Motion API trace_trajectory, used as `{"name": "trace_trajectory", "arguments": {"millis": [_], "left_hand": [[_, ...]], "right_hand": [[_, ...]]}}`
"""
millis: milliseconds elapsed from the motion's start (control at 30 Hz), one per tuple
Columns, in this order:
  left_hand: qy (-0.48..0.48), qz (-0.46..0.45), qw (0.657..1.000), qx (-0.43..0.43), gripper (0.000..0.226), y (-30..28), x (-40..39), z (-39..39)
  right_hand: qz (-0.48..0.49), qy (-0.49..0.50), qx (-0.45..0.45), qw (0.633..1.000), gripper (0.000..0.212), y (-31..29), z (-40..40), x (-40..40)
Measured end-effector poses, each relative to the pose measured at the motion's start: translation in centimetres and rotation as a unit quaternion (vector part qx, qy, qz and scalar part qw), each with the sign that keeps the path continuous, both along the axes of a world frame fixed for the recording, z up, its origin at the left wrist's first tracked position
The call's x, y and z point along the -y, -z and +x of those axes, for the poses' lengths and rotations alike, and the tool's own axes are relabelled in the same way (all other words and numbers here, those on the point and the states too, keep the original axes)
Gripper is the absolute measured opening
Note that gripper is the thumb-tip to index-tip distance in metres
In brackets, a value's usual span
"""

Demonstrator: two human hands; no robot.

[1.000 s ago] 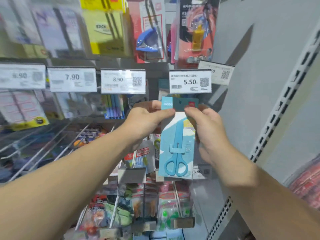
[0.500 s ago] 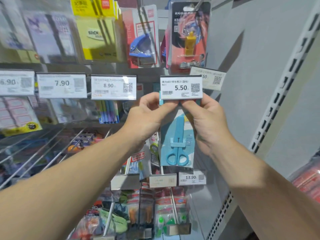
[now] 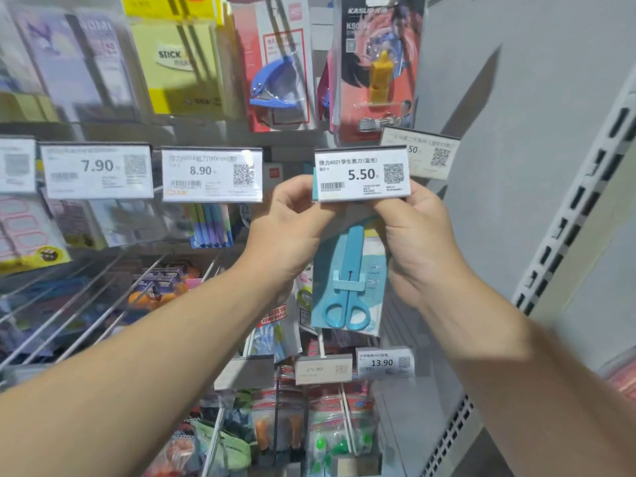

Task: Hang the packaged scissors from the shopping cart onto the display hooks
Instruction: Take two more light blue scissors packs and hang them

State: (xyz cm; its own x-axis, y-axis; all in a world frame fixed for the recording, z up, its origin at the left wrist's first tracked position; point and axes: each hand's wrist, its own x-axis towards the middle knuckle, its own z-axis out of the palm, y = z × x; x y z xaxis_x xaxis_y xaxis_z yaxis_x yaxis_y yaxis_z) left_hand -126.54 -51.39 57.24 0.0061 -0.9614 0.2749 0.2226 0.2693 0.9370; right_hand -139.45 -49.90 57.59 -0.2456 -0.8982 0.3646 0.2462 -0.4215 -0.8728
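Pinching the top corners of the packaged scissors, the left hand and right hand hold the card level just behind the 5.50 price tag, probably so its hang-hole meets the display hook; hook and hole are hidden behind the tag. Neighbouring stationery packs hang likewise above.

Price tags, sticky notes, hole punch.
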Motion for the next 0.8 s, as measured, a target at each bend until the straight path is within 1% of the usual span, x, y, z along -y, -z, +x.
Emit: {"name": "trace_trajectory", "arguments": {"millis": [33,133,200,267,367,467,533,567,600,667,700,733,767,800], "left_hand": [[0.010,-0.001,1.000,0.010,0.032,0.1,0.1,0.1],[0.046,-0.017,0.998,0.028,0.057,0.3,0.4,0.2],[0.047,-0.025,0.998,0.036,0.064,0.2,0.7,0.1],[0.044,-0.034,0.997,0.045,0.066,0.1,1.1,0.0],[0.047,-0.027,0.996,0.076,0.055,0.4,1.3,0.0],[0.022,-0.023,0.995,0.095,0.021,0.8,2.0,0.0],[-0.001,-0.020,0.994,0.110,0.006,0.5,2.8,-0.2],[-0.012,-0.010,0.993,0.120,0.005,0.4,3.4,-0.2],[-0.020,0.000,0.991,0.131,0.010,0.2,4.0,-0.3],[-0.030,0.018,0.989,0.144,0.014,-0.1,5.0,-0.6],[-0.038,0.025,0.988,0.150,0.021,-0.3,5.5,-0.8],[-0.040,0.031,0.986,0.157,0.036,-0.2,6.0,-1.0],[-0.043,0.040,0.986,0.157,0.045,-0.2,6.4,-1.1],[-0.045,0.045,0.986,0.154,0.046,0.0,7.1,-1.2]], "right_hand": [[0.008,-0.019,0.021,1.000,0.020,0.1,0.0,-0.2],[0.021,-0.054,0.069,0.996,0.018,0.3,0.0,-0.4],[0.020,-0.057,0.080,0.995,0.017,0.4,0.0,-0.1],[0.021,-0.056,0.088,0.994,0.017,0.5,0.2,0.2],[0.038,-0.052,0.098,0.993,0.016,0.8,0.2,0.6],[0.064,-0.035,0.098,0.992,0.015,1.2,0.2,1.6],[0.076,0.002,0.066,0.995,0.011,1.2,0.5,2.4],[0.089,0.032,0.049,0.994,0.009,1.2,0.6,3.0],[0.093,0.059,0.047,0.993,0.010,1.4,0.6,3.7],[0.107,0.089,0.059,0.989,0.014,1.3,0.6,5.1],[0.128,0.107,-0.022,0.986,0.011,1.2,0.5,5.8],[0.181,0.132,-0.152,0.963,0.020,0.9,0.4,6.2],[0.208,0.169,-0.301,0.915,0.036,0.8,0.5,7.0],[0.229,0.191,-0.460,0.836,0.052,0.6,0.6,7.3]]}}
